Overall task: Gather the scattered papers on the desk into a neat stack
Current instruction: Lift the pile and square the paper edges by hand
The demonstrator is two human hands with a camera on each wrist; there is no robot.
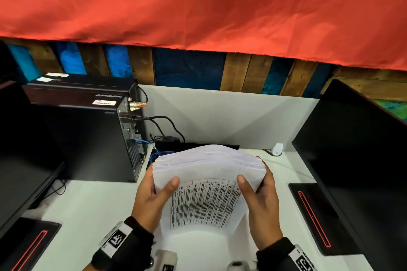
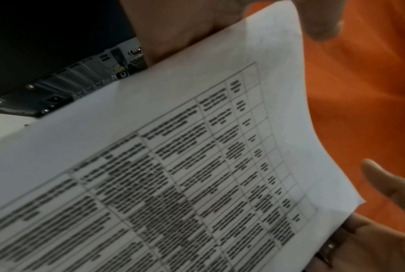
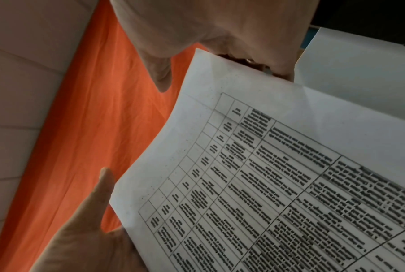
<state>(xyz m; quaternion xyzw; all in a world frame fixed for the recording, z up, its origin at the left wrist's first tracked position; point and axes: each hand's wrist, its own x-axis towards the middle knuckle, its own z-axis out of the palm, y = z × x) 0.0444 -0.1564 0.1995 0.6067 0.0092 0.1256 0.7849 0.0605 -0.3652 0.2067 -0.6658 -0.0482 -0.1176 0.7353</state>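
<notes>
A thick stack of white papers [image 1: 207,174] stands on edge over the white desk [image 1: 88,215], its front sheet printed with a table. My left hand [image 1: 154,196] grips the stack's left side, thumb on the front sheet. On the right side my right hand [image 1: 259,191] grips it the same way. The fingers of both hands are hidden behind the stack. In the left wrist view the printed sheet [image 2: 173,147] fills the frame, with my left hand [image 2: 192,27] at the top and my right hand [image 2: 383,230] lower right. The right wrist view shows the sheet [image 3: 278,184], my right hand [image 3: 220,27] and my left hand [image 3: 87,230].
A black PC tower [image 1: 88,138] with cables [image 1: 163,125] stands at the left. Dark monitors flank the desk at left [image 1: 22,171] and right [image 1: 363,171]. A small white device [image 1: 277,149] sits by the white back panel [image 1: 220,116]. An orange cloth [image 1: 198,6] hangs above.
</notes>
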